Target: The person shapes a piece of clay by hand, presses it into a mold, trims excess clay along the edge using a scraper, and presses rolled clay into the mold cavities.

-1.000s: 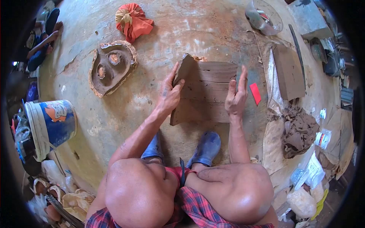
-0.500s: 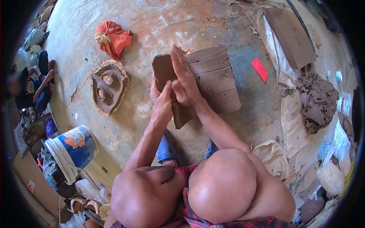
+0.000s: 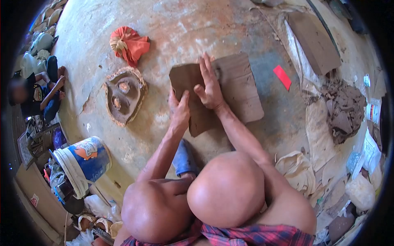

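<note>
A brown clay slab [image 3: 242, 88] with uneven edges lies in front of my knees. My left hand [image 3: 179, 110] grips its left edge, thumb on top and the other fingers mostly hidden beneath. Flat across the middle of the slab rests my right hand [image 3: 212, 92], fingers stretched out and thumb spread away. To the left is a rough-rimmed mould [image 3: 133, 92] lined with clay, holding two orange-brown lumps. Beyond the mould sits a bundle of orange cloth [image 3: 133, 46] gathered with tan fabric.
A red strip [image 3: 282, 78] lies right of the slab. Farther right are a large clay block [image 3: 314, 43] and a heap of soft clay [image 3: 342, 108]. A blue and white bucket [image 3: 92, 158] lies tilted at left. Another person [image 3: 41, 90] sits at the far left.
My right hand has shifted slightly right and its thumb has spread from the left hand. The grooves across the slab's right part look fainter. The whole view has shifted slightly.
</note>
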